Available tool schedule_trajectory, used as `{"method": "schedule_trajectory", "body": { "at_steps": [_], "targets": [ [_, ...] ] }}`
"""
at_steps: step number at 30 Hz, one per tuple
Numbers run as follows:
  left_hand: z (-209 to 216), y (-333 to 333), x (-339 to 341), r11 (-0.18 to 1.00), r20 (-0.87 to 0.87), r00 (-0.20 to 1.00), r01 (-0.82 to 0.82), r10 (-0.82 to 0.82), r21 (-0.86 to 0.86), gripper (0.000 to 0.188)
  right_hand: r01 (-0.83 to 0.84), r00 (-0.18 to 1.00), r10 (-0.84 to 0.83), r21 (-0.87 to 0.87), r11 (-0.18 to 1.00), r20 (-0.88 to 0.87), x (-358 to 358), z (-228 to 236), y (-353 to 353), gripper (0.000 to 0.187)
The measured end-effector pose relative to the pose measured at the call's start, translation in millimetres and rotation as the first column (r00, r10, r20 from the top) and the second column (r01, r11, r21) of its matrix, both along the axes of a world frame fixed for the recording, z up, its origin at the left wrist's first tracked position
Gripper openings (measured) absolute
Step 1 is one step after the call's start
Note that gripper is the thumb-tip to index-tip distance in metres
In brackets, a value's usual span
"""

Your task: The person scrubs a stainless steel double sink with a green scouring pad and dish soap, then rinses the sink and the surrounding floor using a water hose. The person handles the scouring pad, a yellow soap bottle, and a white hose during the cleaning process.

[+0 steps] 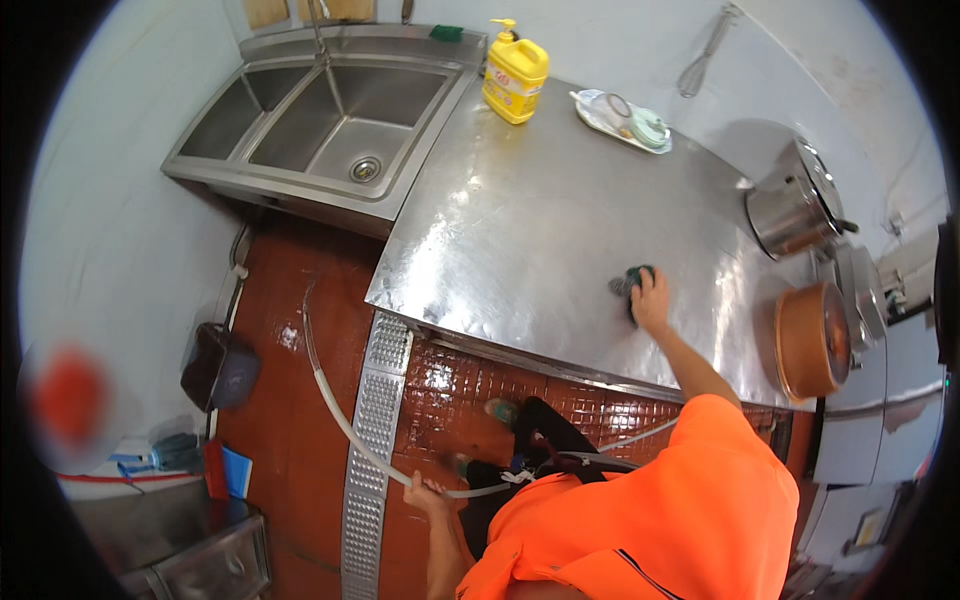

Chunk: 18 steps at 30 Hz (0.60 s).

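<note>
My right hand is closed on a dark green scouring pad, pressed to the stainless steel table near its front edge. Below the table, my left hand grips a pale flexible hose. From the hose's end, a clear stream that looks like water falls toward the red tiled floor. The rest of the hose runs behind my left hand, past my legs, to the right.
A double-basin sink adjoins the table on the left. On the table stand a yellow pump bottle, a white tray, a steel pot and an orange-brown pot. A metal drain grate crosses the floor beside a dark bin.
</note>
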<state>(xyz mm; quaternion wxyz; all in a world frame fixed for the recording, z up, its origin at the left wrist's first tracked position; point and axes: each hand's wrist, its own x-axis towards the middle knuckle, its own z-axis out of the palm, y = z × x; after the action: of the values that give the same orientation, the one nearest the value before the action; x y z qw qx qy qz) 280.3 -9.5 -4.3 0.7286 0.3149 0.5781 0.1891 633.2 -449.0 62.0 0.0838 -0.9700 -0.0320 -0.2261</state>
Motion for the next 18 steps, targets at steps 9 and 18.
{"method": "schedule_trajectory", "body": {
  "at_steps": [9,18],
  "targets": [
    [-8,9,-10,0.986,0.112,0.984,0.147,-0.138,-0.077,0.034,0.056,0.998,-0.055,0.171,0.984,-0.010,-62,14,88,0.054],
    [-40,3,-22,0.981,0.074,0.984,0.170,-0.163,-0.099,0.032,-0.308,0.951,0.308,0.205,0.929,0.033,-66,27,198,0.053]
  ]
}}
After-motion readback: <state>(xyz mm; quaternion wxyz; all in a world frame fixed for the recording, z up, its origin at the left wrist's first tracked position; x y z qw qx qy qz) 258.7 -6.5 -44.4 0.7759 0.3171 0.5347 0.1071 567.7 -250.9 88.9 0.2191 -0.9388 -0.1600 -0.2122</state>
